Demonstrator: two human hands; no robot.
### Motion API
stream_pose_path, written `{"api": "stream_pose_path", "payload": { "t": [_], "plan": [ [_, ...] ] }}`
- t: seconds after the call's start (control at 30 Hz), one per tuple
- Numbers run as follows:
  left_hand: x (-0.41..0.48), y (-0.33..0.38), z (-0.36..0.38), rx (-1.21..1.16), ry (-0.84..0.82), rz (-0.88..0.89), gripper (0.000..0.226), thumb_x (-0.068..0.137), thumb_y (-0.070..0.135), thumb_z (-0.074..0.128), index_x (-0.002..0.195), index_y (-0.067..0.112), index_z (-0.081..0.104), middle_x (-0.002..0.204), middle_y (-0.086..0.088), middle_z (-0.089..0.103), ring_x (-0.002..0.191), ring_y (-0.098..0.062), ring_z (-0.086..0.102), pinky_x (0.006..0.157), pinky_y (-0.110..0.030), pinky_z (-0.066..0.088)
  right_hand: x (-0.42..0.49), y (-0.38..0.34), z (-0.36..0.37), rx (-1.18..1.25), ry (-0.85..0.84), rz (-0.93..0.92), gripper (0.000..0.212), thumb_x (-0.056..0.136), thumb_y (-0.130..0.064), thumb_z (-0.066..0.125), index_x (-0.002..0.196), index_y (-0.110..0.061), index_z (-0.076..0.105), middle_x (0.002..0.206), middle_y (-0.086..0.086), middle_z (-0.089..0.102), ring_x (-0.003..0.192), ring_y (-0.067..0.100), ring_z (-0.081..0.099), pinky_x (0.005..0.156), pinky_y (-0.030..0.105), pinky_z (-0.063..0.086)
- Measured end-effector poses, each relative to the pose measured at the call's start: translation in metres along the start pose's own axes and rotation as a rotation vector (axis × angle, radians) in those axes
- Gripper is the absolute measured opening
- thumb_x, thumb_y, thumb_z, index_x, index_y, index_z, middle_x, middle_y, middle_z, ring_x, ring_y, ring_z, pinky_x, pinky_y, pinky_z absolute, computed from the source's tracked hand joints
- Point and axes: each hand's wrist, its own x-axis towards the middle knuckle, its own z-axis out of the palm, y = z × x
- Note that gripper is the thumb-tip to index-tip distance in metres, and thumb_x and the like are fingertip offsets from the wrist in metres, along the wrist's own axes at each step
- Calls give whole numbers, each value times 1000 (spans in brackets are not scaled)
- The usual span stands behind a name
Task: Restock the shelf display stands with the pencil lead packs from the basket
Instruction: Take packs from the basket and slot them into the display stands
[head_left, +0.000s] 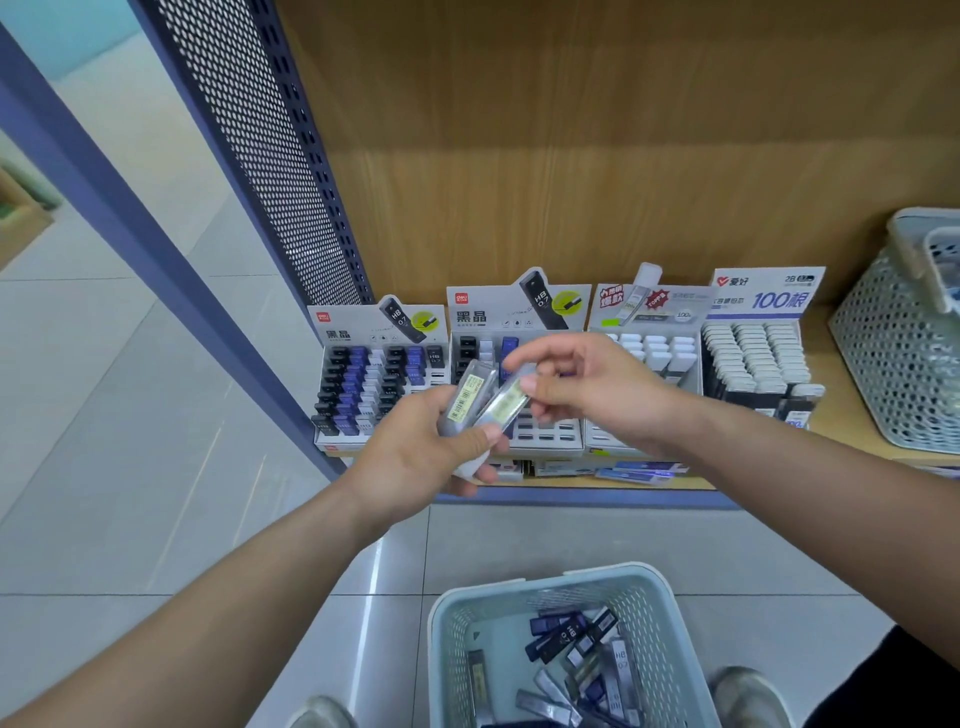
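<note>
Clear pack gripped in left hand, fingers curled round it | second pack touching it, upper end pinched by right hand fingers, lower end in left hand | both over shelf front edge, before stands | loose packs in basket on floor | mesh basket at shelf's right edge

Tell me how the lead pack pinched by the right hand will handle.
Probably stiff: the lead pack looks straight though the right hand pinches only its top end. Likely light, since fingertips suffice. Its glossy clear plastic may be slippery, and its flat faces should keep it from rolling.
</note>
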Motion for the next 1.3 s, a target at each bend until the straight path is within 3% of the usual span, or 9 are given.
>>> {"api": "stream_pose_path", "payload": {
  "t": [0.1,0.27,0.47,0.53,0.63,0.83,1.03,1.2,1.3],
  "plan": [
    [-3,1,-3,34,48,-1,11,99,15,65,109,18,62,92,-4,78,62,-13,65,50,-23,50,-5,0,-11,64,41,63,11,96,-2,63,102,-10,65,80,9,66,74,23,70,76,39,61],
    [-2,-1,-7,129,150,23,8,99,17,64,106,15,63,87,1,77,49,-8,50,43,-22,42,-15,2,-12,-55,-46,121,7,96,-12,65,98,-8,60,76,7,66,72,23,71,67,33,59],
    [5,-3,2,165,171,39,8,94,24,72,101,25,67,64,-4,65,50,-11,45,42,-26,37,-18,6,-2,-199,-176,193,19,107,-25,43,93,-18,55,86,6,76,57,12,53,56,25,42],
    [8,-3,5,145,165,17,9,91,28,75,98,27,69,55,5,52,48,-11,42,41,-24,35,-20,11,-5,-208,-175,183,17,107,-23,46,103,-20,62,82,-2,71,61,9,51,58,22,43],
    [13,-2,11,124,138,21,13,88,29,78,99,26,71,61,17,60,44,-5,44,39,-17,34,-23,16,-13,-177,-137,158,17,103,-11,51,111,-18,65,69,-10,59,62,7,52,59,21,46],
    [25,-4,22,157,154,86,15,87,18,79,99,21,72,70,18,68,45,5,52,40,-8,35,-31,20,-25,-175,-152,126,12,92,-8,70,101,-15,66,81,3,67,69,12,61,67,29,51],
    [38,-4,38,166,112,82,22,86,18,80,103,26,70,75,20,71,49,8,55,45,-6,39,-34,31,-38,-121,-228,111,56,91,-4,70,132,-37,50,90,2,64,64,14,55,56,27,46],
    [43,-6,31,184,137,4,12,94,25,72,104,29,69,95,8,74,52,-3,52,47,-22,43,-28,42,-83,-220,-8,140,48,90,-8,73,122,-38,55,85,-1,58,66,16,60,59,29,53],
    [43,-12,29,221,128,-5,9,94,23,70,102,28,69,86,8,73,52,-4,54,49,-17,44,-21,56,-109,-258,205,143,34,92,-10,71,109,-31,51,75,0,59,62,13,62,63,33,57]
  ]
}}
